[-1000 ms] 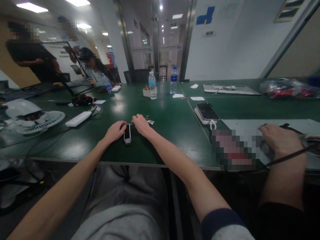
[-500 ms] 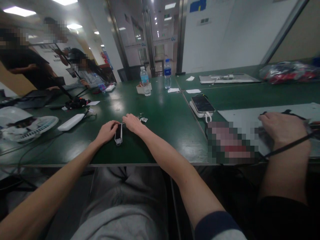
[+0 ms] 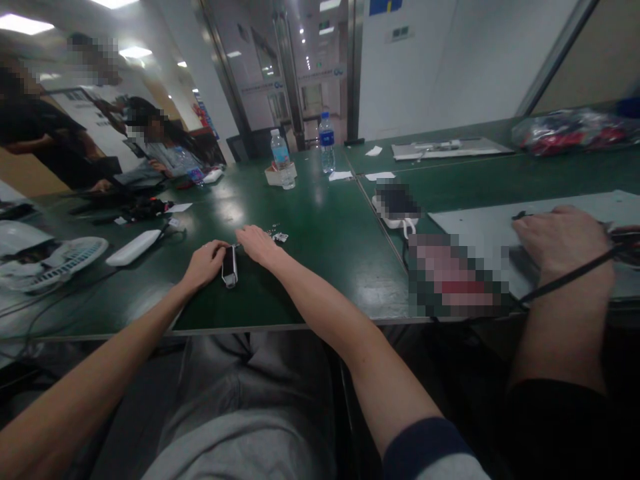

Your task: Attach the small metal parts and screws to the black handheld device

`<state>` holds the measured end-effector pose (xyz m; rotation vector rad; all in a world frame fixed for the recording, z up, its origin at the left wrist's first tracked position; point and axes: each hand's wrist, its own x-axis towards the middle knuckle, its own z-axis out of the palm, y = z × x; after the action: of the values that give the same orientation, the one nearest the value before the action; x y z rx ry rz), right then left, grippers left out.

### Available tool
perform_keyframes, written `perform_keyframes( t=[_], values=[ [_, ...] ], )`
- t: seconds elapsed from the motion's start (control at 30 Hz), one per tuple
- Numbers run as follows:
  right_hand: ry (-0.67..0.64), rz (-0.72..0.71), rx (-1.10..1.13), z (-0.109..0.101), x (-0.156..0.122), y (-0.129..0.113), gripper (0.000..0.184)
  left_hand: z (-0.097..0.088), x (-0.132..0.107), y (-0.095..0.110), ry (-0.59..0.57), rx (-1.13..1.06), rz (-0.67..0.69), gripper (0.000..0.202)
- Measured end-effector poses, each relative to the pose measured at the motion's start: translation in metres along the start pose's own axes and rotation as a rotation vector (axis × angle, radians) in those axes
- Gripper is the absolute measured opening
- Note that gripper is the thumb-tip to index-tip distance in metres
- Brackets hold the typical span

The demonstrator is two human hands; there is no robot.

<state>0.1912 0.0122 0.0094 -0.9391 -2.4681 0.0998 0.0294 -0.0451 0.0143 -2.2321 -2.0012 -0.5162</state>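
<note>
Well, the left hand (image 3: 203, 265) and right hand (image 3: 257, 245) rest just apart on the green workbench (image 3: 320, 287), either side of a small black-and-white device (image 3: 229, 265); whether they grip it is unclear

**Tally at the green workbench (image 3: 320, 280)**

One left hand (image 3: 203, 265) and one right hand (image 3: 257, 244), one small black-and-white device (image 3: 229, 265) between them. One more hand (image 3: 560, 243) at far right, a co-worker's. Three plastic water bottles (image 3: 327, 147), four white paper slips (image 3: 341, 175), two white oblong devices (image 3: 133, 247). One seated person (image 3: 155, 150), two standing people (image 3: 35, 123)
</note>
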Motion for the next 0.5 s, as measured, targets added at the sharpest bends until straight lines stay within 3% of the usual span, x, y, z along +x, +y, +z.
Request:
perform_keyframes(
  t=[0.5],
  values=[
    [-0.039,-0.028,0.059,0.012,-0.008,0.011,0.025,0.013,0.003,-0.007,-0.027,-0.061,0.012,0.028]
  ],
)
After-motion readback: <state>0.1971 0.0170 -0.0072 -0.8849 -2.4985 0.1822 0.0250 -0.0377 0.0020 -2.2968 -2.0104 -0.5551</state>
